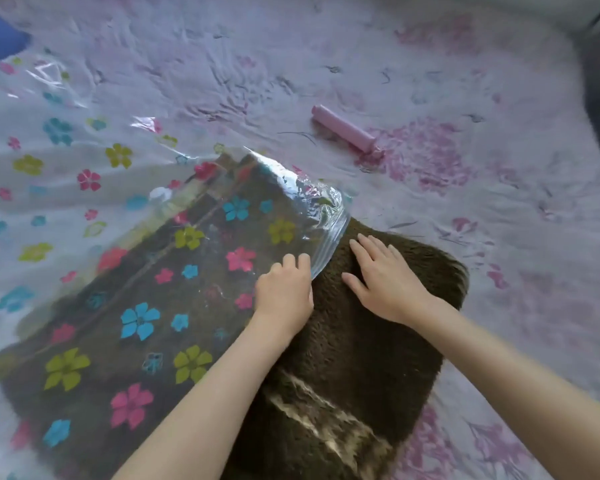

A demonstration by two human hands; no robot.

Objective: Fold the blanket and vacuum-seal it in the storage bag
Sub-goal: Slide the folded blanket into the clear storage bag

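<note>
The folded blanket [354, 348] is partly sheathed in the storage bag [125, 265]; its mouth seems pinched by left hand [284, 292] fingers [303, 263], while right hand [385, 278] fingers are spread flat.

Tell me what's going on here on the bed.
A person is sliding a folded brown blanket into a clear flowered storage bag. The left hand grips the bag's open edge; the right hand rests flat on the blanket part sticking out. A pink pump lies apart on the bedsheet.
</note>
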